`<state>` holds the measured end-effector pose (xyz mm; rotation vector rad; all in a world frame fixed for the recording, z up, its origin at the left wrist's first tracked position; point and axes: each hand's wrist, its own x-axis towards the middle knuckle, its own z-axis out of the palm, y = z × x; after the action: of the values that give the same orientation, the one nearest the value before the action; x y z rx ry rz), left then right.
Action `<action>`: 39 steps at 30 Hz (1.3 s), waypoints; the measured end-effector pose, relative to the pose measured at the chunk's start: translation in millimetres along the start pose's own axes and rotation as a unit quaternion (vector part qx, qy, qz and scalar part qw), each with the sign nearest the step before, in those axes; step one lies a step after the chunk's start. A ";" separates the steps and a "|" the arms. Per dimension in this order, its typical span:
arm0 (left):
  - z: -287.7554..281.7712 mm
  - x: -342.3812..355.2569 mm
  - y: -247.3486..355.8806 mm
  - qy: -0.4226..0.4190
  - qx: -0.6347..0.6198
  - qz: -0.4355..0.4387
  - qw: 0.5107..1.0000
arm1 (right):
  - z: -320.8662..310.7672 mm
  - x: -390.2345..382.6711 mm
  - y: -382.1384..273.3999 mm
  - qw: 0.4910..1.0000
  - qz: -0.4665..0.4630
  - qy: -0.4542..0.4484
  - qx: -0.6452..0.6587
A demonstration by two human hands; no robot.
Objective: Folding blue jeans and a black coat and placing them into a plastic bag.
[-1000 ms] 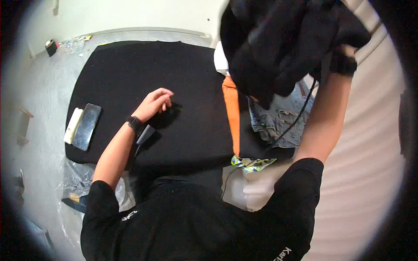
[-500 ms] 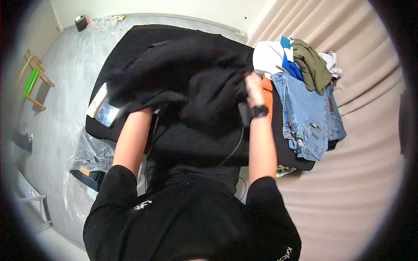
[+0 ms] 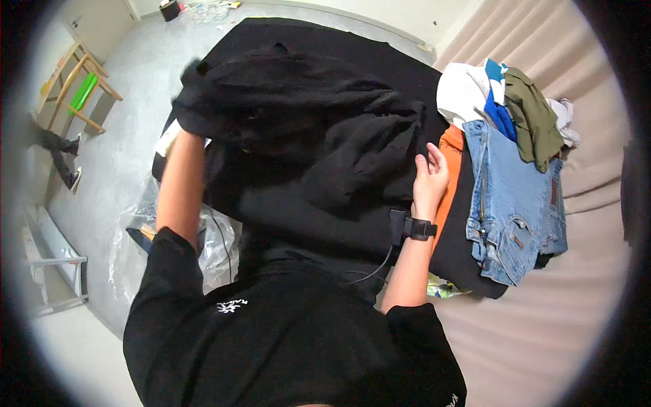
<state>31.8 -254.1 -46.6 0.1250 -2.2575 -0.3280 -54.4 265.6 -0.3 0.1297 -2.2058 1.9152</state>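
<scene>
A black garment (image 3: 312, 102) lies spread over the black-covered table (image 3: 352, 41). My left hand is tucked under or into the garment's left end, its fingers hidden by the dark cloth, beside a mostly covered white item (image 3: 167, 139). My right hand (image 3: 432, 176) is just off the garment's right side with fingers apart and nothing in them, near an orange cloth (image 3: 452, 146). A pile of folded blue jeans (image 3: 512, 197), a white garment (image 3: 461, 91), an olive garment (image 3: 532, 115) and blue cloth (image 3: 498, 115) sits at the right.
A curtain (image 3: 569, 61) borders the right side. A wooden chair with green seat (image 3: 83, 91) and a person's dark-trousered legs (image 3: 61, 156) are at left. Clear plastic bags (image 3: 217, 251) lie below the table's left edge, near a metal frame (image 3: 57, 261). A dark bin (image 3: 169, 11) stands behind.
The black garment, raised at upper right a second ago, now lies spread on the table. My left hand has moved to its left end; my right hand has come down and off it.
</scene>
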 end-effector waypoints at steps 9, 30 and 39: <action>-135.0 79.2 97.5 -0.216 -0.196 -0.140 0.946 | 57.1 -3.1 -128.5 0.931 -0.218 -0.279 -0.090; -68.4 147.3 55.3 0.006 -0.309 -0.267 0.913 | 62.8 116.6 -72.6 0.959 -0.224 -0.057 -0.164; -37.1 67.6 127.9 -0.316 -0.051 0.031 0.947 | 37.6 42.5 -40.5 0.924 -0.125 -0.189 -0.307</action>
<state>18.5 -151.8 61.3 -0.1258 -2.8621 -0.5057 -91.2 225.7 43.4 0.6804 -2.7601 1.0628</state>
